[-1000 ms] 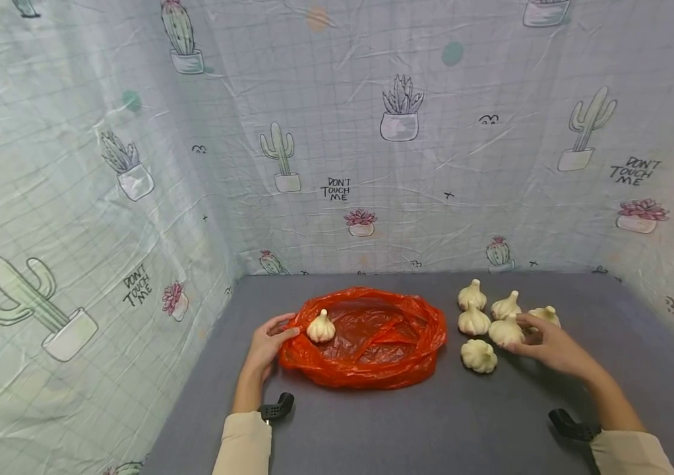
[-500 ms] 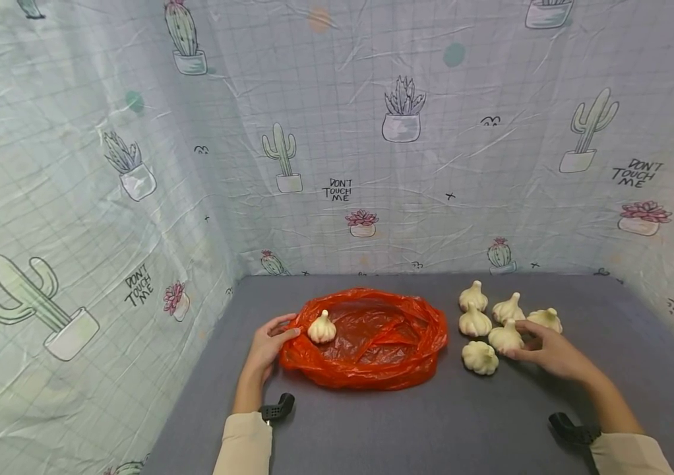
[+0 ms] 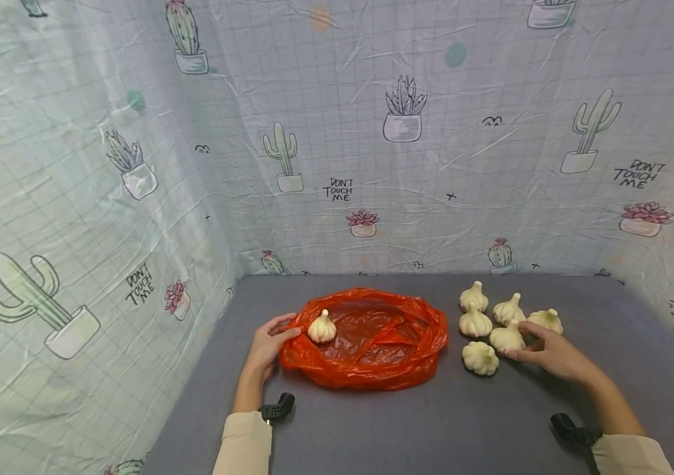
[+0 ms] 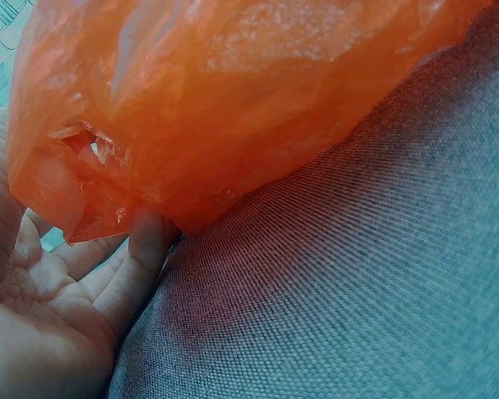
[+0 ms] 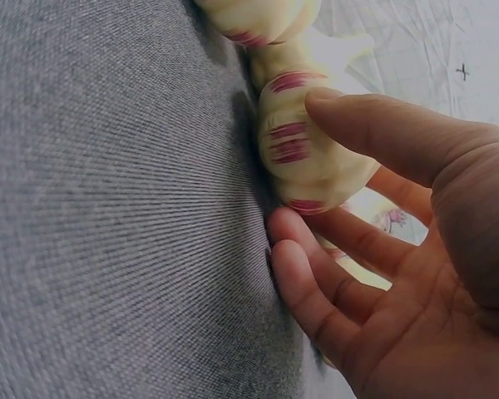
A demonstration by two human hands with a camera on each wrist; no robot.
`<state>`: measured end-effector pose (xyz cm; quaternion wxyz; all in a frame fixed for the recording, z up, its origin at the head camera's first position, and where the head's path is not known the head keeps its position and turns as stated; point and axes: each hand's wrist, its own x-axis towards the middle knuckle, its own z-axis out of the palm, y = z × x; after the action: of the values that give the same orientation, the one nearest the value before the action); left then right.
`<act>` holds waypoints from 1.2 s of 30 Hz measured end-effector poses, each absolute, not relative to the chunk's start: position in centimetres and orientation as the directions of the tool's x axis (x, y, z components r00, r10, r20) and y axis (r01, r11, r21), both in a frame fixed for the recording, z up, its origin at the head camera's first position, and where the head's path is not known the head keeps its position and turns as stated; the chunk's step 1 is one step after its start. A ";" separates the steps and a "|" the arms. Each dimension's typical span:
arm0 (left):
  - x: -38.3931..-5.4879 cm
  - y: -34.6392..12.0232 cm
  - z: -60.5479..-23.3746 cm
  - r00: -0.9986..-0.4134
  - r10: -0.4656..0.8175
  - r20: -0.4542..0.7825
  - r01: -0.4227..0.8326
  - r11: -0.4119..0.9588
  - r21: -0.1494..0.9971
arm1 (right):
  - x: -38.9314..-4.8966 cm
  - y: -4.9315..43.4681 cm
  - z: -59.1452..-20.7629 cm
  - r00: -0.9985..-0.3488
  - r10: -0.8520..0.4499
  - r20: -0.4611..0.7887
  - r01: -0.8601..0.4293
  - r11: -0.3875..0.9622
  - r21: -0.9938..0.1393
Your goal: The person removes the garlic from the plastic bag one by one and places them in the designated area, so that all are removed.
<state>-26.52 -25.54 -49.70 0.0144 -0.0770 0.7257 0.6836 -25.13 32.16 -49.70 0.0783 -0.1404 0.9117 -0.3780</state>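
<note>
In the head view, a red plastic bag (image 3: pixel 367 376) lies opened out on the grey table, its rim spread wide. One garlic bulb (image 3: pixel 322 328) sits inside it at the left. My left hand (image 3: pixel 264 346) holds the bag's left edge, thumb over the rim; some of its fingers are hidden behind the plastic in the left wrist view. Over at the right, my right hand (image 3: pixel 551 353) pinches the nearest-right garlic bulb (image 3: pixel 506 337) of a group between thumb and fingers. That bulb, cream with purple-red streaks, still seems to rest on the table (image 5: pixel 133 224) in the right wrist view.
Several other bulbs crowd around the held one: a loose bulb (image 3: pixel 480 358) in front, another bulb (image 3: pixel 475 322) to its left, a further bulb (image 3: pixel 508 309) behind and one bulb (image 3: pixel 546 320) beside my fingers. A cactus-printed curtain (image 3: pixel 408 218) borders the table.
My right fingers have shifted slightly around the bulb, which has moved a little toward me. The left hand and the bag stay as they were.
</note>
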 end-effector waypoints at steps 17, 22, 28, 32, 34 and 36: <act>-27.9 -26.0 -52.3 -0.985 -0.137 -0.105 -0.111 0.041 0.993 | -25.3 32.3 -49.7 -0.944 -0.327 -0.042 -0.202 0.674 -0.711; -27.8 -26.0 -52.2 -0.984 -0.138 -0.108 -0.116 0.047 0.992 | -25.3 32.3 -49.5 -0.944 -0.327 -0.050 -0.199 0.682 -0.703; -27.9 -26.1 -52.3 -0.985 -0.136 -0.108 -0.114 0.041 0.993 | -25.1 32.2 -48.7 -0.945 -0.325 -0.026 -0.213 0.676 -0.706; -27.9 -26.1 -52.4 -0.985 -0.137 -0.100 -0.105 0.032 0.994 | -24.8 32.2 -47.8 -0.947 -0.321 0.016 -0.239 0.671 -0.702; -27.9 -26.1 -52.3 -0.986 -0.137 -0.098 -0.103 0.031 0.994 | -24.6 32.2 -47.3 -0.949 -0.315 0.030 -0.244 0.669 -0.702; -27.9 -26.1 -52.4 -0.986 -0.136 -0.100 -0.106 0.037 0.994 | -24.5 32.2 -46.8 -0.952 -0.304 0.040 -0.244 0.675 -0.696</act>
<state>-27.93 -26.09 -52.37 -0.0112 -0.0841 0.7201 0.6886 -24.48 32.23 -46.80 0.0396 -0.1499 0.9143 -0.3743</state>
